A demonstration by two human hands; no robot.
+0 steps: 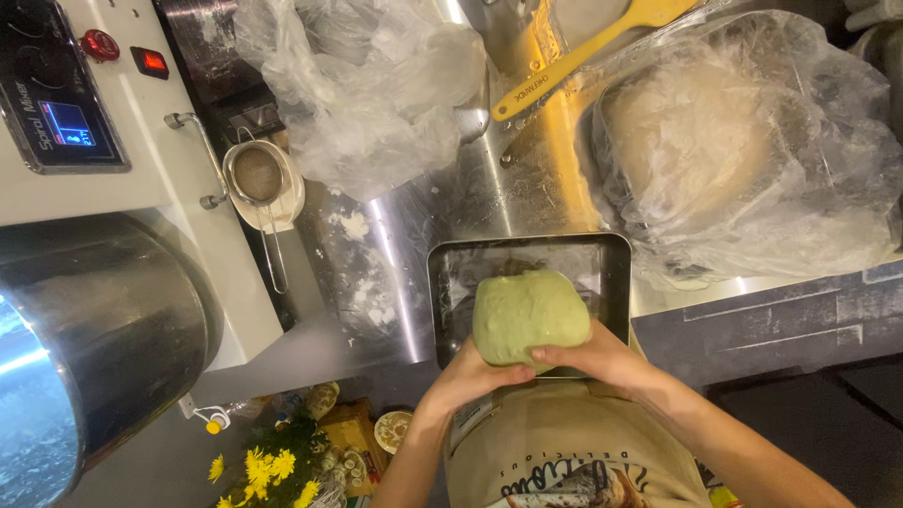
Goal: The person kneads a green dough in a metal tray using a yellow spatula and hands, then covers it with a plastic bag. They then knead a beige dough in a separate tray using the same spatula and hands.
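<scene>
- The smooth pale-green lump of dough (530, 316) is being held up in the air just above the near edge of the rectangular steel baking tray (451, 282), which is sitting at the edge of the stainless-steel worktop (470, 198).
- The left hand (468, 376) is cupping the lump from below on its near side, fingers curled up against it.
- The right hand (602, 359) is gripping the lump from the other side, thumb and fingers pressing into its lower edge; the 2 hands are closing on the dough together rather than spreading flat.
- The dough is already looking rounded into 1 compact mass, so the shaping seems largely done; it is not yet resting in the tray, whose dusty floor is showing bare behind it.
- Beyond the tray, a large pale dough mass under clear plastic wrap (743, 150) is lying to the right, and a crumpled clear plastic bag (367, 85) is lying to the left.
- A yellow plastic spatula (583, 52) is lying at the far side of the worktop.
- A small round wire-mesh strainer (259, 179) is resting on a dish beside the white spiral mixer (113, 113), whose steel bowl (103, 329) is filling the left side.
- Nothing is lying between the dough and the tray.
</scene>
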